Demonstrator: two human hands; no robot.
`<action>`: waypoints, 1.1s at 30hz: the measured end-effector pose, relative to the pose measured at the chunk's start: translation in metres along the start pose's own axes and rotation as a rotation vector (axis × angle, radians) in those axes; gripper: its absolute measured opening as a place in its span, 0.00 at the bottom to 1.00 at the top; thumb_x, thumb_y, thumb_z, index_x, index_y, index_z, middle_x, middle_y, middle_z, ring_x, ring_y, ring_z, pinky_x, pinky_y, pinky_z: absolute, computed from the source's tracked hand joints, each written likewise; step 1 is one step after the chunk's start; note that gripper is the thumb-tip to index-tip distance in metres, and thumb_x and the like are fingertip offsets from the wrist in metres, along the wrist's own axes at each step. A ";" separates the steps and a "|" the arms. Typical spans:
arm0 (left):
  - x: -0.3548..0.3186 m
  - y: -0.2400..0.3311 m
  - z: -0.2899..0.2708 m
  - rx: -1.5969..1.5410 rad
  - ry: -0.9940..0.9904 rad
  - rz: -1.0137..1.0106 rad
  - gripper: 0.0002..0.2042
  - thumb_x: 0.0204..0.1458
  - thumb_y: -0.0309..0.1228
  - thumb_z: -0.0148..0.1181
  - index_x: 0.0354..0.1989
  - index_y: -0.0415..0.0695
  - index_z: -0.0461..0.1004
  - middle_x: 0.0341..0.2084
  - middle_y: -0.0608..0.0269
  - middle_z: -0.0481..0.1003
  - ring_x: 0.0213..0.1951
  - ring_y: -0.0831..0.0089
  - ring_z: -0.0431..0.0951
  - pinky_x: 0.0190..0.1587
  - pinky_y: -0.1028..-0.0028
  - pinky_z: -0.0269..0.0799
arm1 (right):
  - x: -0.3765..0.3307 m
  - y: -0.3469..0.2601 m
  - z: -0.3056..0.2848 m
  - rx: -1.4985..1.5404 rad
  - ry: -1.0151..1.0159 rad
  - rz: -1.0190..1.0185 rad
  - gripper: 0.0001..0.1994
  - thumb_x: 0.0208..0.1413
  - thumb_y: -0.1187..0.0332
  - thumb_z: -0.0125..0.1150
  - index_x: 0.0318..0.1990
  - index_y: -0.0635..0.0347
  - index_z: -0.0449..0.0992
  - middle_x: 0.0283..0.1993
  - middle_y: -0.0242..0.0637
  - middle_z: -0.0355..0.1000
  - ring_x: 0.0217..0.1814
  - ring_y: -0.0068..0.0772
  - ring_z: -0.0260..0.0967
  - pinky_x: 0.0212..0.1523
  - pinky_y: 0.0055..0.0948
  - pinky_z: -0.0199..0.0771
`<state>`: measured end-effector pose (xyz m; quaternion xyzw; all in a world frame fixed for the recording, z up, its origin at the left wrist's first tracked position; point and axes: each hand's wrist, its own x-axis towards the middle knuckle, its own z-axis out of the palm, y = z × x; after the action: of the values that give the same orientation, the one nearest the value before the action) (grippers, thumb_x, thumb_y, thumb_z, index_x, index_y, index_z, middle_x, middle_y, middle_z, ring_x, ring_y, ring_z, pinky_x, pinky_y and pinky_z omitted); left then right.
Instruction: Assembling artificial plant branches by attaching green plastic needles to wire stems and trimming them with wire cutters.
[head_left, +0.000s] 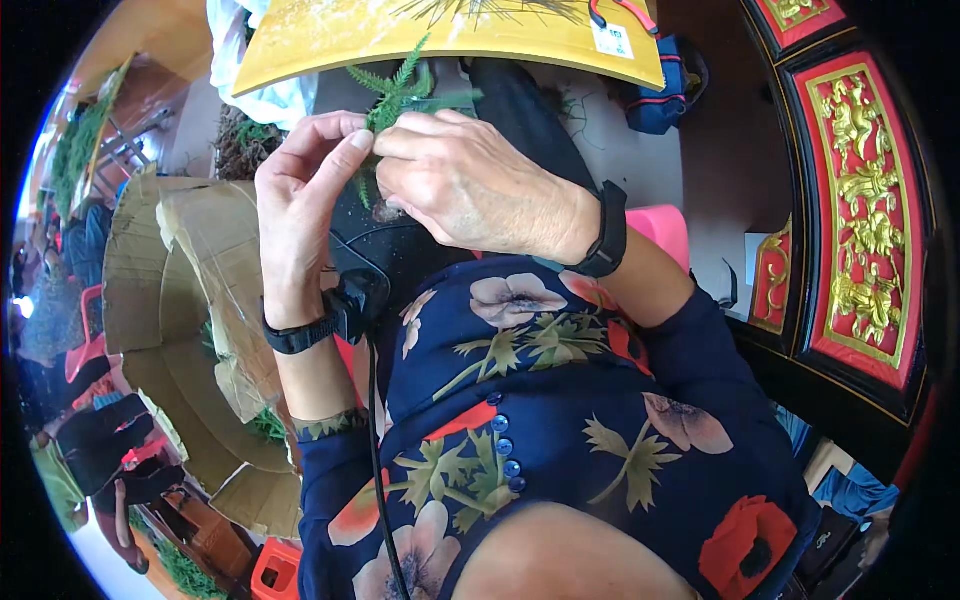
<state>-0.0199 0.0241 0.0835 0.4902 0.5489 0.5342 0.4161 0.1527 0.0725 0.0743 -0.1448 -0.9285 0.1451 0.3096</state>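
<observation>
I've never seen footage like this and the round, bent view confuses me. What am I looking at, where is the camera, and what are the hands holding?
No machine here: a wide fisheye camera worn on a person's head looks down at their own two bare hands, so edges curve. The left hand and right hand together pinch a small green fern-like sprig above the lap. Both wrists wear black bands. Ahead lies a yellow board; to the left sits an open brown cardboard box with more greenery inside. The navy flowered sleeves are the person's own.
</observation>
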 end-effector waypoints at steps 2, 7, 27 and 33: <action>0.002 -0.002 -0.003 0.046 -0.003 -0.006 0.07 0.55 0.27 0.55 0.38 0.38 0.74 0.35 0.67 0.75 0.35 0.83 0.71 0.38 0.83 0.65 | -0.001 0.000 -0.001 -0.020 -0.009 -0.006 0.04 0.46 0.73 0.57 0.26 0.64 0.73 0.40 0.40 0.70 0.40 0.40 0.68 0.42 0.34 0.69; 0.007 -0.006 -0.005 -0.235 0.028 -0.051 0.07 0.55 0.28 0.54 0.38 0.38 0.73 0.32 0.65 0.75 0.34 0.81 0.73 0.38 0.83 0.67 | -0.001 0.012 -0.015 -0.041 0.030 0.039 0.04 0.47 0.73 0.57 0.26 0.64 0.73 0.42 0.42 0.71 0.40 0.41 0.70 0.42 0.34 0.70; 0.010 -0.019 -0.014 -0.379 0.093 -0.033 0.08 0.53 0.27 0.58 0.40 0.39 0.72 0.31 0.61 0.75 0.35 0.77 0.73 0.41 0.81 0.69 | 0.000 0.036 -0.054 0.134 0.234 0.234 0.03 0.49 0.73 0.62 0.30 0.63 0.76 0.32 0.34 0.75 0.29 0.15 0.67 0.27 0.16 0.64; 0.009 -0.021 -0.018 -0.844 -0.033 -0.161 0.10 0.54 0.27 0.56 0.42 0.38 0.71 0.36 0.58 0.74 0.44 0.66 0.73 0.44 0.75 0.72 | 0.009 0.020 -0.080 0.330 0.336 0.244 0.04 0.50 0.76 0.58 0.28 0.71 0.72 0.25 0.37 0.69 0.25 0.21 0.64 0.26 0.22 0.64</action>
<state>-0.0417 0.0312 0.0644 0.2410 0.3120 0.6698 0.6293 0.1981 0.1081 0.1332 -0.2253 -0.8036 0.3046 0.4591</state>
